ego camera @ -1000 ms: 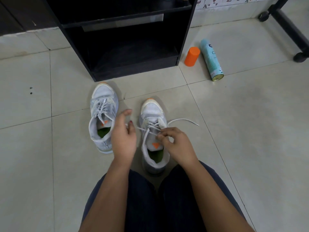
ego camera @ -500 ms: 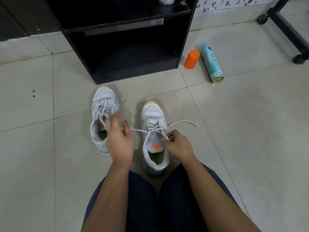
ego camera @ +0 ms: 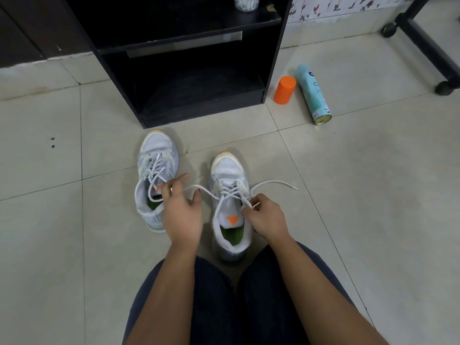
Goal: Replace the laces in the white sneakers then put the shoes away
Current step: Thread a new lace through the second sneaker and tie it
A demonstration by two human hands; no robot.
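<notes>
Two white sneakers with orange toe tips stand on the floor tiles, toes pointing away from me. The left sneaker (ego camera: 156,168) is laced. The right sneaker (ego camera: 230,185) sits just in front of my knees. Its white lace (ego camera: 271,182) trails right across the tile, and another strand runs left to my left hand (ego camera: 183,212), which pinches it between the two shoes. My right hand (ego camera: 265,217) pinches the lace beside the top eyelets on the right side of that shoe.
A black open shelf unit (ego camera: 189,78) stands right behind the shoes, its bottom compartment dark. An orange cap (ego camera: 284,90) and a pale blue spray can (ego camera: 313,94) lie on the floor to its right. A black wheeled frame (ego camera: 423,43) sits at far right.
My left hand has drawn a lace strand out to the left, away from the right sneaker. My right hand moved slightly right and down along the shoe's eyelets.
</notes>
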